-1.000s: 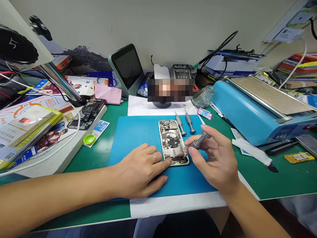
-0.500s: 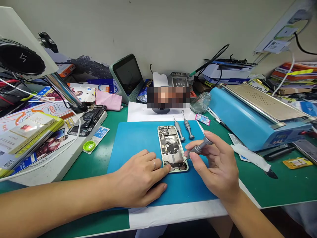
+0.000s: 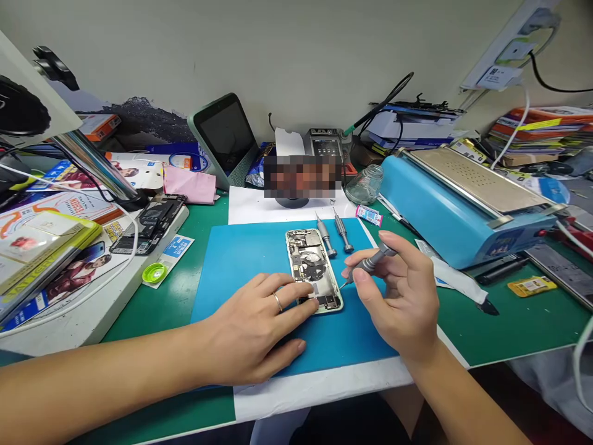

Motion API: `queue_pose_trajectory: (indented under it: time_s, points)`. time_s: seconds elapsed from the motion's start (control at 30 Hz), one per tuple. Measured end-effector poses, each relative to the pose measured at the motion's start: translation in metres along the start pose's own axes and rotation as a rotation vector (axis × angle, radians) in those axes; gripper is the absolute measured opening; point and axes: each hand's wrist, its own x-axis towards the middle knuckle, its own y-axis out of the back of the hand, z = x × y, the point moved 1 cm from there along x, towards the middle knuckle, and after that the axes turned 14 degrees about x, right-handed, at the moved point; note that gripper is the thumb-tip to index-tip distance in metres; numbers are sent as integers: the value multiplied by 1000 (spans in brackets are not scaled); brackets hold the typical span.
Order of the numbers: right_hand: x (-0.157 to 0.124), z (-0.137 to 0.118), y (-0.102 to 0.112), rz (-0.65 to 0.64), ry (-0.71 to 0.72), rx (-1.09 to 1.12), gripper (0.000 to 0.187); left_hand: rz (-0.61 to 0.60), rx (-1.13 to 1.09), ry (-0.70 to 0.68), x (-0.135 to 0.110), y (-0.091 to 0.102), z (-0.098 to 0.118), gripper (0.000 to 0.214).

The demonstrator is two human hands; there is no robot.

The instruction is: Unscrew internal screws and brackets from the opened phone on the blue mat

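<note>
An opened smartphone (image 3: 311, 262) with its inner parts exposed lies on the blue mat (image 3: 236, 247). My left hand (image 3: 264, 324) rests at its lower left, fingers stretched out and apart. Two of those fingertips reach over the phone's lower part, covering some of it. My right hand (image 3: 401, 290) grips a small grey screwdriver (image 3: 370, 262), handle tilted up to the right. Its thin tip points down beside the phone's right edge; I cannot tell whether it touches. Two more grey screwdrivers, one on the left (image 3: 326, 238) and one on the right (image 3: 343, 232), lie beyond the phone.
A blue machine with a metal plate (image 3: 430, 213) stands on the right, near a glass jar (image 3: 365, 185). At left, another opened phone (image 3: 151, 222) lies on a white base beside boxes (image 3: 46, 247) and a green round lid (image 3: 154, 272). A screen device (image 3: 225, 139) stands behind.
The screwdriver tip has moved from over the phone's lower right to just beside its edge. Another left finger now reaches onto the phone. The whole view has shifted slightly.
</note>
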Motion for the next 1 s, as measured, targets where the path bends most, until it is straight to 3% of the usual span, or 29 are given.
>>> queue_pose_trajectory:
  time_s: [0.17, 0.33, 0.43, 0.53, 0.77, 1.0]
  points:
    - [-1, 0, -3, -5, -5, -12, 62, -103, 10, -98, 2, 3, -1, 53]
    - [0, 1, -9, -33, -45, -1, 58, -160, 4, -105, 3, 0, -3, 63]
    - [1, 1, -11, -9, -22, 17, 54, -124, 2, -105, 5, 0, -3, 65]
    - [2, 0, -10, 30, -22, 24, 52, -38, 11, -93, 7, 3, 0, 53]
    - [-3, -1, -1, 131, -74, 58, 53, -10, 116, -29, 30, 0, 19, 36]
    - [-8, 1, 5, 60, -84, 19, 61, 77, 185, 0, 36, -8, 23, 30]
